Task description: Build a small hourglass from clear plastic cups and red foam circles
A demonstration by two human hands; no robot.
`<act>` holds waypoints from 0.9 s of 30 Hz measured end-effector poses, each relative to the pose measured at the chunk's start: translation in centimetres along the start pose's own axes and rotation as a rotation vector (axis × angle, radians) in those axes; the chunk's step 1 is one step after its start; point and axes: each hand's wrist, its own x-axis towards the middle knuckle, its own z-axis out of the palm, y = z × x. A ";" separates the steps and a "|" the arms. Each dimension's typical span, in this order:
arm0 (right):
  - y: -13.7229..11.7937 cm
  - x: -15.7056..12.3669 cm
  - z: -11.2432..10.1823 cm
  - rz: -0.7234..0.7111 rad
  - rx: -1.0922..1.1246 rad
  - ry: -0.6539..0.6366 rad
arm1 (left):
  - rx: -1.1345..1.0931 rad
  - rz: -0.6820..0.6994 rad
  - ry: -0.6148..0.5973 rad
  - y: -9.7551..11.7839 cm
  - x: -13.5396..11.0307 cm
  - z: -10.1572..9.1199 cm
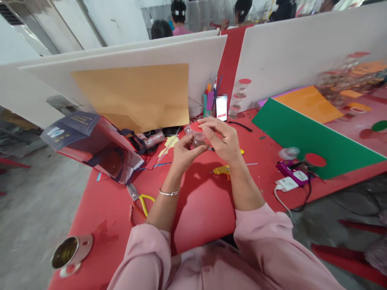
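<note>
In front of me, above the red tabletop, is a clear plastic hourglass-shaped piece [198, 141] with a red disc [196, 127] on top. My left hand [186, 155] grips its lower part, thumb along the near side. Fingers of my right hand [223, 139] are bent onto the red disc at the top edge, thumb against its side. Just below my hands lies a yellow glue gun [222, 170], partly covered by my right forearm. Similar clear pieces with red discs [240, 96] stand stacked by the partition.
Left of my arm lie cutters [140, 197] with yellow and red handles. A mug of liquid [86, 243] stands at the front left, a dark gift bag [102, 151] behind. On the right are a green board [314, 139] and a purple power strip [292, 173]. A lit phone [221, 108] leans at the back.
</note>
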 end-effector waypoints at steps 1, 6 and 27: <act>0.0 0.0 0.0 -0.005 0.004 0.001 | -0.006 -0.003 0.002 0.0 0.0 0.0; -0.1 0.0 0.0 0.008 0.004 0.004 | -0.003 -0.011 0.002 0.2 0.0 0.1; 0.0 0.0 0.0 0.002 -0.015 -0.002 | 0.011 -0.006 0.007 0.2 0.0 0.1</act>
